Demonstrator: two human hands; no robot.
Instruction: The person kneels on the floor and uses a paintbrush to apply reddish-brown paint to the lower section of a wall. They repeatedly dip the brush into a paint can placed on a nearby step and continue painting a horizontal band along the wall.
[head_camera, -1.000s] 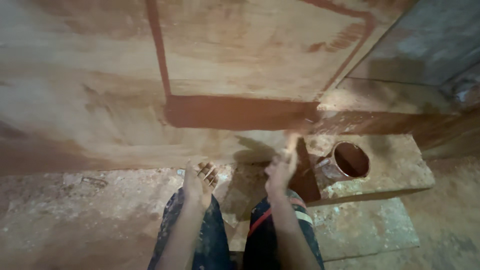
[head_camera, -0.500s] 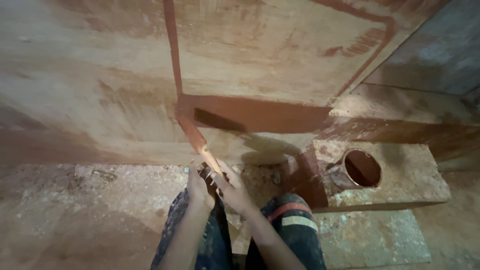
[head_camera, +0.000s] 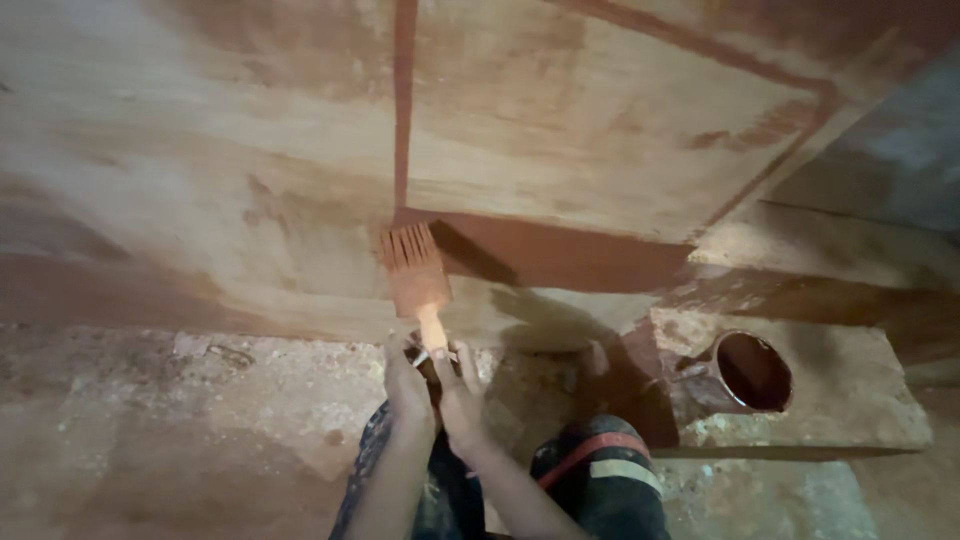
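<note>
A flat, wide paintbrush with reddish-brown bristles and a pale orange handle stands upright against a large, pale, rust-stained metal wall, its bristle tips just at the lower end of a narrow vertical stripe of red-brown paint and at the left end of a broad horizontal band of the same paint. Both hands meet at the foot of the handle: the left hand has its fingers curled close around the handle's end, and the right hand presses against it from the other side, fingers folded together on the same grip. The brush throws a dark slanted shadow to its right. Well apart to the right, a round open tin with a dark red-brown inside sits on a grey, paint-spattered concrete block; no label shows on it. Below the hands are paint-flecked dark trousers with an orange and pale stripe at one knee, above a rough, mottled concrete floor.
</note>
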